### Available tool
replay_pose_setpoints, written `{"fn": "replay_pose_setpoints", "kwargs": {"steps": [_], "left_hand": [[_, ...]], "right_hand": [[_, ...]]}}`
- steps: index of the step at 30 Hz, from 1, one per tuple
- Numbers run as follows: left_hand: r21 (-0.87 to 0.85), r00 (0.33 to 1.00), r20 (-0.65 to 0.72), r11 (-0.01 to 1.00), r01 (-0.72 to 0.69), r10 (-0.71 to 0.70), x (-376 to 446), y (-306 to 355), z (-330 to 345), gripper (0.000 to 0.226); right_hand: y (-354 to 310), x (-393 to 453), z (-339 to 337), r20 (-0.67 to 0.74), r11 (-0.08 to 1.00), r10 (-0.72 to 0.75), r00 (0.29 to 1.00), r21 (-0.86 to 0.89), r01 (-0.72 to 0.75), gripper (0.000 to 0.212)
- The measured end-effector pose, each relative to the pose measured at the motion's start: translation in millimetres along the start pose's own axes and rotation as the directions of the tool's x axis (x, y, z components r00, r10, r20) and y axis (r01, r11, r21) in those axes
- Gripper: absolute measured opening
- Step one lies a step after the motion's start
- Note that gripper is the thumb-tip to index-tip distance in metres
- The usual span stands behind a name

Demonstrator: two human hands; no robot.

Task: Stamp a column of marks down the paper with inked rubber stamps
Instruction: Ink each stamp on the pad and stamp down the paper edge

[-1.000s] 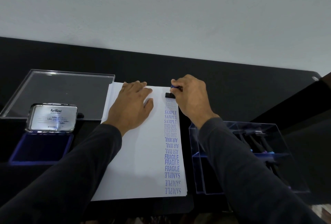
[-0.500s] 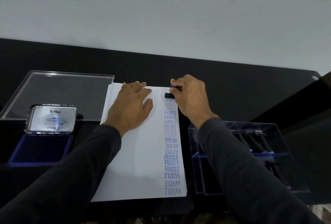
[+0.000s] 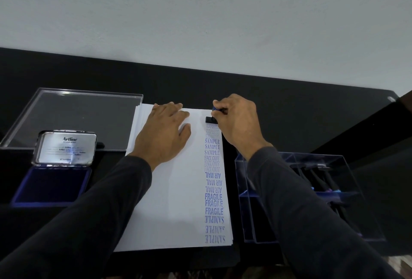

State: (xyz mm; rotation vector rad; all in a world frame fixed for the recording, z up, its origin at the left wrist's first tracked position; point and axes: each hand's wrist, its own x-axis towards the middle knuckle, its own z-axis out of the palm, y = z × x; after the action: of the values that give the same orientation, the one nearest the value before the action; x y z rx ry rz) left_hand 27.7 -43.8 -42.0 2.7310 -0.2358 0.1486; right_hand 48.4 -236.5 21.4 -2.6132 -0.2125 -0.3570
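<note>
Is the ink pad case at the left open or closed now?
Open: the silver metal ink pad lid stands raised behind the dark blue pad, which lies exposed.

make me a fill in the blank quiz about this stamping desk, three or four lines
1. The right hand holds the stamp at the ____ end of the printed column.
2. The left hand lies flat on the ____.
3. The ink pad sits with its lid ____.
4. Directly above the AIR MAIL marks, the marks read ____.

Missing words: far (top); paper; open; FAX OUT
</note>
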Motion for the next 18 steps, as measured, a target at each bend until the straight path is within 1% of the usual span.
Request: {"fn": "replay_pose_setpoints", "kwargs": {"steps": [4,10,18], "left_hand": [[0.004,1.000,0.007,1.000,0.003,-0.003,0.2,0.4,0.5,0.051],[0.001,1.000,0.014,1.000,0.000,0.000,0.4,-0.3,1.3,0.052],[0.008,1.000,0.009,1.000,0.005,-0.005,1.1,0.1,0.9,0.050]], "right_hand": [[-1.0,-0.2,0.0,0.006,1.000,-0.001,1.000,0.003,0.001,0.022],[-0.9,-0.7,-1.1,0.005,1.000,0.001,1.000,0.019,-0.001,0.019],[-2.0,1.2,-1.5,0.011,1.000,0.022,1.000,0.022,-0.022,0.022]]}}
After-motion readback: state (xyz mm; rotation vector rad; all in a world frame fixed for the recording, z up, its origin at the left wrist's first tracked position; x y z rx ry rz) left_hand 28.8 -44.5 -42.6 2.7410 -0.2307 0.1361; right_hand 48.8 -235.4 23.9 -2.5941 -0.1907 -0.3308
